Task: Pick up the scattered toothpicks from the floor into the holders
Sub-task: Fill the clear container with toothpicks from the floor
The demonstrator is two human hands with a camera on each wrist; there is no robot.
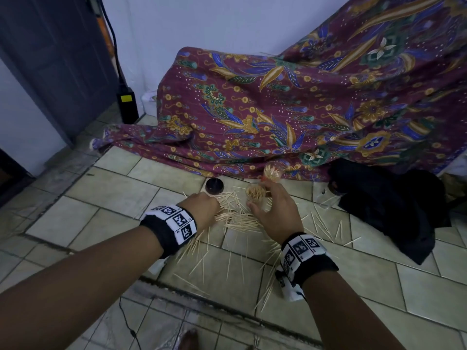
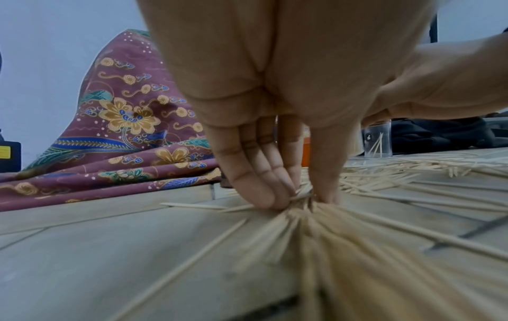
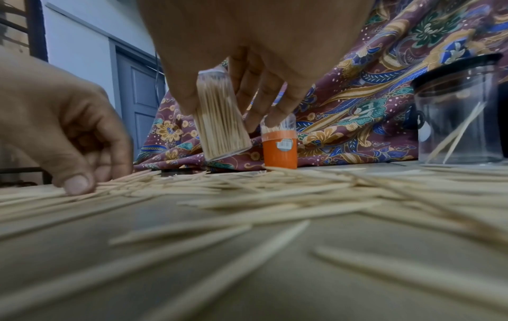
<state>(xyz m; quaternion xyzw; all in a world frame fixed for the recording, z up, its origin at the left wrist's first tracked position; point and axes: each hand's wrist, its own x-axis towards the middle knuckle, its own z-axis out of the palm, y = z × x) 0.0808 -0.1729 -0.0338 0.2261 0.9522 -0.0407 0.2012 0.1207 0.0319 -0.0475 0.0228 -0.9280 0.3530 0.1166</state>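
On the floor [image 1: 177, 173], the left hand [image 1: 202, 209] pinches a bunch of toothpicks [image 2: 299, 208] with its fingers [image 2: 247, 173] close together, palm down. At 3 o'clock from it, the right hand [image 1: 274, 210] grips a clear holder [image 3: 219, 121] full of toothpicks, tilted and lifted off the floor. At 12 o'clock stands an orange holder [image 3: 279, 147]; its label is too blurry to read.

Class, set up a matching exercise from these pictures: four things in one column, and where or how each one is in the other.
Things:
1. clear full holder
2. orange holder
3. large clear jar
4. black lid

States:
a. stands by the patterned cloth
b. lies on the floor, beyond the left hand
c. gripped, tilted, in the right hand
d. holds only a few toothpicks

Pairs: 1-c, 2-a, 3-d, 4-b
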